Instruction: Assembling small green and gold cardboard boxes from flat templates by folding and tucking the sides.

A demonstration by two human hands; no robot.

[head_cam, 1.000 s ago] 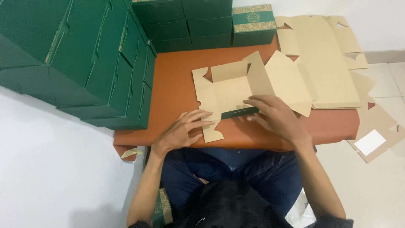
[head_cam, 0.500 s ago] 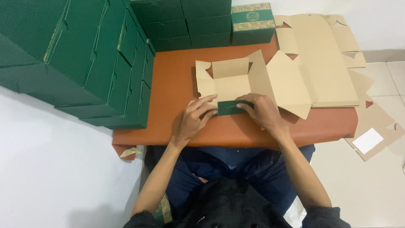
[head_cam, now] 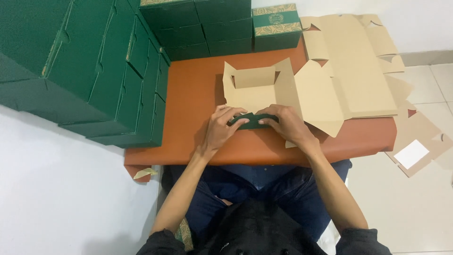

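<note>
Both hands, left (head_cam: 221, 130) and right (head_cam: 285, 123), pinched the half-folded box's (head_cam: 257, 92) green front flap (head_cam: 250, 122), holding it upright on the orange worktop (head_cam: 188, 94); finished green boxes (head_cam: 108, 80) stacked left.

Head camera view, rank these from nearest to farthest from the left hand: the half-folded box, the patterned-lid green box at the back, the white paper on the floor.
From the left hand:
1. Half-folded box, under the fingers, centre of the table.
2. Patterned-lid green box, back edge of the table.
3. White paper, on the floor, far right.
</note>
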